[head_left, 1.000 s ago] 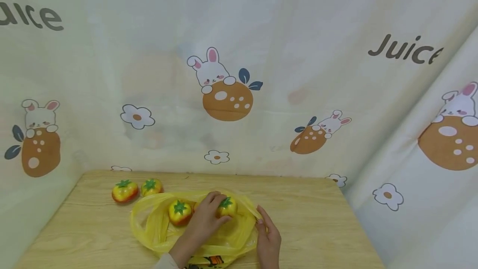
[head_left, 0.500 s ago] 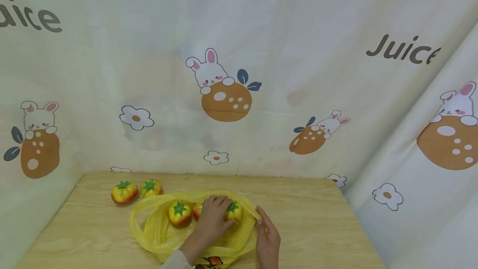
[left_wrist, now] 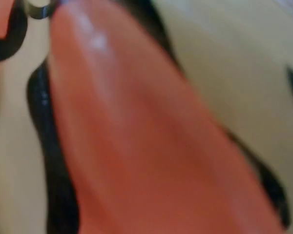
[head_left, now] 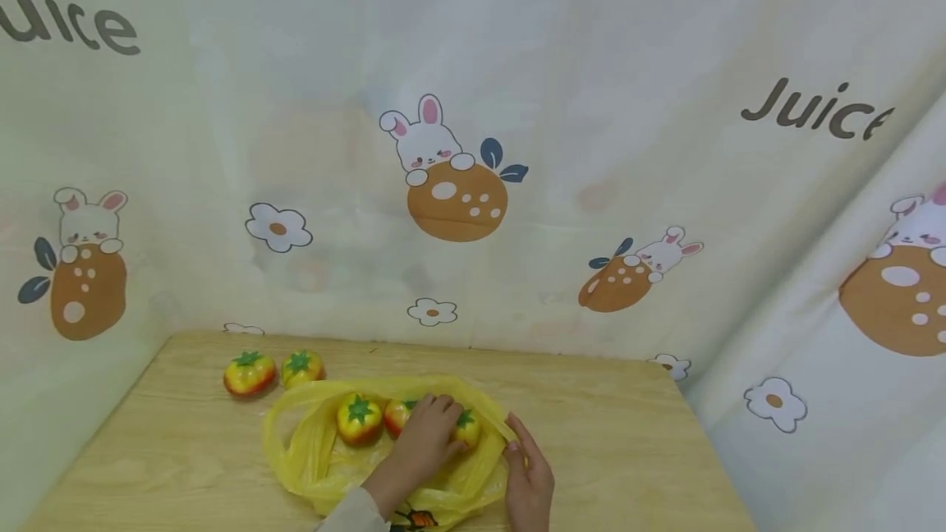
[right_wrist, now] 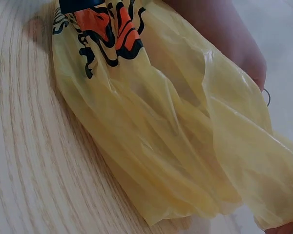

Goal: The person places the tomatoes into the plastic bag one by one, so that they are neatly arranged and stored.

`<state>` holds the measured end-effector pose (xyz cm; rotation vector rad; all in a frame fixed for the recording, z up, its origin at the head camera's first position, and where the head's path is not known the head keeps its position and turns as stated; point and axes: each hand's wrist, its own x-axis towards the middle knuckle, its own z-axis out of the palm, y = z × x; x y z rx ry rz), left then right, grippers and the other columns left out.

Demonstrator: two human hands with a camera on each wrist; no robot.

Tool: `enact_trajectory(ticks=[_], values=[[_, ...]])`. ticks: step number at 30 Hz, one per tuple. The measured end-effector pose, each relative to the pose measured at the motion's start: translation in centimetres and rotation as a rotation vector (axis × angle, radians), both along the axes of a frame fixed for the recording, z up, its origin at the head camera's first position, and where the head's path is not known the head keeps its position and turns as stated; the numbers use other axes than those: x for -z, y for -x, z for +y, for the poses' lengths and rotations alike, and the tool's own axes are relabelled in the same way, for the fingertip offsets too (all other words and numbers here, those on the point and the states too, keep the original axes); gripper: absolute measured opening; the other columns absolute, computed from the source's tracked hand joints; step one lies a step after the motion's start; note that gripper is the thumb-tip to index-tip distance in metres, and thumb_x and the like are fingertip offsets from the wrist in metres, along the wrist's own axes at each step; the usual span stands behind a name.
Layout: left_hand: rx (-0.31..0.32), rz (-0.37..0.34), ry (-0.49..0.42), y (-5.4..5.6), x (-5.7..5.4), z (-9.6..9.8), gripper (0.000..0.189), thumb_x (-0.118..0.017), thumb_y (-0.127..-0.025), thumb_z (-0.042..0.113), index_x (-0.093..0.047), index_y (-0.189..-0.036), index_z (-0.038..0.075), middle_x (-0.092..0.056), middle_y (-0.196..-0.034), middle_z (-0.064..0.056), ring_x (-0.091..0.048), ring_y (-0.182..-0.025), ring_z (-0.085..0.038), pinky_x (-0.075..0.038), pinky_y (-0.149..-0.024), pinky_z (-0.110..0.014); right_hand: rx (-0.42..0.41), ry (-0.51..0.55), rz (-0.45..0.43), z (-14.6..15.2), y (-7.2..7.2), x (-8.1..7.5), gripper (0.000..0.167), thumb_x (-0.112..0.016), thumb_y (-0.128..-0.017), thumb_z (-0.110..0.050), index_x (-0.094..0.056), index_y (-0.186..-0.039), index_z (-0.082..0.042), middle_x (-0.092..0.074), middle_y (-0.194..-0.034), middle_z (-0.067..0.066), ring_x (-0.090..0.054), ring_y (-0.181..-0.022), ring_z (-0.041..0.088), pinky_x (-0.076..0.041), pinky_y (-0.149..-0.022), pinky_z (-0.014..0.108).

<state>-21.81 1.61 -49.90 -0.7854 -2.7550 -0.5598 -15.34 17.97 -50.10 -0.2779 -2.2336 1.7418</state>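
A yellow plastic bag (head_left: 318, 487) lies spread with its mouth up on the table. In it sit a toy tomato (head_left: 360, 419) on the left, another toy tomato (head_left: 397, 414) partly covered by my hand, and a third toy tomato (head_left: 466, 431) at the right. My left hand (head_left: 424, 437) reaches into the bag and holds this right one, thumb and fingers around its near side. My right hand (head_left: 528, 479) pinches the bag's right rim between thumb and fingers. In the right wrist view, the bag (right_wrist: 161, 146) shows folded plastic and an orange-black print.
Two more toy tomatoes, a left one (head_left: 250, 374) and a right one (head_left: 302, 369), lie behind the bag at the table's back left. The wooden table (head_left: 613, 450) meets a printed curtain (head_left: 562, 269). Orange print (left_wrist: 136, 136) fills the left wrist view closely.
My left hand has shifted right inside the bag with the toy tomato, uncovering more of the middle one. The right hand stays at the bag's rim. The head view has tilted slightly.
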Motion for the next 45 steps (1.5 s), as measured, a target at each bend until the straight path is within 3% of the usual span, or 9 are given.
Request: enact_trajectory(ticks=[6,9,12,20,25,29,33,38,45], values=[[-0.015,-0.013,-0.008,-1.1,0.8,-1.3,0.044,-0.079,-0.082,0.034,-0.064,-0.116,0.009,-0.062,-0.119,-0.012,-0.056,-0.111,-0.028,-0.048,-0.098,-0.042,-0.014,-0.015,-0.02,-0.3,-0.4,0.8,0.038,-0.049,-0.103,-0.013,-0.054,-0.14,-0.015,-0.054,-0.143,0.009,-0.056,-0.125,0.028,-0.05,-0.096,0.022],[-0.011,0.05,-0.087,-2.1,-0.3,-2.3,0.041,-0.077,-0.085,0.031,-0.064,-0.117,0.009,-0.061,-0.121,-0.015,-0.056,-0.115,-0.031,-0.048,-0.099,-0.046,-0.024,-0.016,-0.021,-0.1,-0.3,0.8,0.039,-0.046,-0.104,-0.01,-0.052,-0.142,-0.014,-0.05,-0.146,0.014,-0.06,-0.12,0.035,-0.052,-0.098,0.038],[-0.001,0.14,-0.179,-3.0,-2.0,-3.7,0.035,-0.076,-0.086,0.028,-0.065,-0.114,0.009,-0.062,-0.119,-0.014,-0.057,-0.113,-0.03,-0.051,-0.095,-0.046,-0.029,-0.025,-0.015,0.2,-0.1,0.5,0.04,-0.043,-0.105,-0.01,-0.049,-0.144,-0.013,-0.045,-0.149,0.018,-0.061,-0.117,0.038,-0.049,-0.1,0.044],[-0.068,0.313,-0.312,-4.3,-5.8,-8.7,0.031,-0.081,-0.081,0.015,-0.067,-0.107,0.008,-0.063,-0.115,-0.016,-0.061,-0.106,-0.031,-0.054,-0.088,-0.047,-0.004,-0.038,-0.002,0.4,0.1,-0.4,0.04,-0.045,-0.104,-0.007,-0.05,-0.143,-0.009,-0.044,-0.149,0.02,-0.06,-0.118,0.036,-0.051,-0.097,0.026],[-0.144,0.395,-0.353,-4.3,-6.1,-12.3,0.029,-0.081,-0.077,0.007,-0.068,-0.103,0.004,-0.063,-0.111,-0.018,-0.061,-0.102,-0.033,-0.054,-0.083,-0.048,-0.006,-0.015,0.001,0.2,0.1,-0.4,0.04,-0.045,-0.104,-0.006,-0.05,-0.143,-0.008,-0.044,-0.149,0.019,-0.058,-0.121,0.035,-0.047,-0.096,0.015],[-0.242,0.444,-0.427,-4.1,-5.8,-15.2,0.026,-0.077,-0.078,-0.002,-0.067,-0.101,-0.002,-0.063,-0.108,-0.018,-0.06,-0.099,-0.034,-0.052,-0.082,-0.048,-0.013,-0.011,0.032,0.0,0.2,-0.2,0.04,-0.043,-0.103,-0.004,-0.05,-0.143,-0.006,-0.044,-0.149,0.019,-0.054,-0.125,0.034,-0.048,-0.094,0.015],[-0.378,0.413,-0.519,-3.3,-5.5,-18.4,0.025,-0.07,-0.083,-0.007,-0.065,-0.107,-0.007,-0.062,-0.112,-0.022,-0.06,-0.103,-0.038,-0.051,-0.084,-0.05,-0.011,-0.014,0.069,0.0,0.4,-0.2,0.039,-0.043,-0.103,-0.003,-0.051,-0.141,-0.005,-0.047,-0.147,0.018,-0.052,-0.126,0.033,-0.049,-0.091,0.013],[-0.519,0.267,-0.507,-1.6,-4.2,-22.1,0.033,-0.065,-0.087,-0.007,-0.058,-0.12,-0.009,-0.054,-0.125,-0.033,-0.052,-0.114,-0.052,-0.046,-0.09,-0.066,-0.019,-0.017,0.079,0.1,0.4,-0.1,0.039,-0.043,-0.104,-0.003,-0.05,-0.142,-0.004,-0.046,-0.147,0.02,-0.05,-0.128,0.032,-0.049,-0.089,0.01],[-0.556,0.121,-0.405,0.5,-0.8,-24.9,0.045,-0.068,-0.087,-0.002,-0.053,-0.129,-0.009,-0.044,-0.133,-0.044,-0.045,-0.116,-0.064,-0.039,-0.093,-0.074,-0.025,-0.012,0.044,0.0,0.2,0.1,0.039,-0.041,-0.104,-0.003,-0.049,-0.143,-0.004,-0.044,-0.149,0.02,-0.053,-0.125,0.035,-0.051,-0.093,0.02]])
